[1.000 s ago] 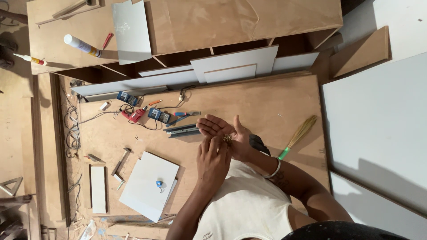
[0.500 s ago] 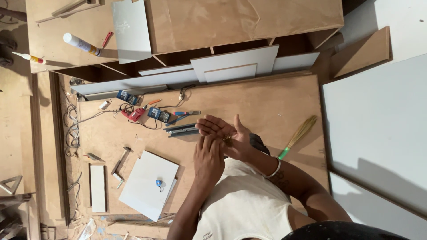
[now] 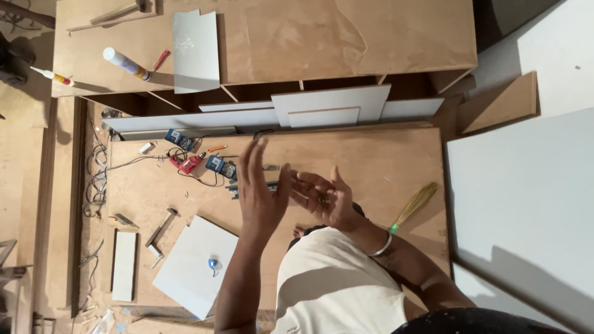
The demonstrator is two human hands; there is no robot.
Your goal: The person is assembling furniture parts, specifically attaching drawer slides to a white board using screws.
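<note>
My right hand (image 3: 323, 196) is turned palm up over the plywood board (image 3: 371, 161), fingers loosely spread, with a few small dark screws (image 3: 322, 199) lying in the palm. A pale bracelet (image 3: 383, 246) circles that wrist. My left hand (image 3: 260, 188) is raised just left of it, fingers straight and apart, holding nothing and apart from the right palm. Beyond the hands lie dark metal bars (image 3: 250, 185), a red power tool (image 3: 189, 164) and blue boxes (image 3: 219, 166) with cables.
A white panel (image 3: 192, 269) with a small blue item (image 3: 213, 265), a hammer (image 3: 159, 230) and a white strip (image 3: 124, 266) lie at the left. A broom (image 3: 413, 207) is on the right. Grey panels (image 3: 334, 105) and sealant tubes (image 3: 127, 63) sit further off.
My left hand has lifted off the right palm and risen towards the camera with its fingers spread. The right hand has stayed palm up in about the same place.
</note>
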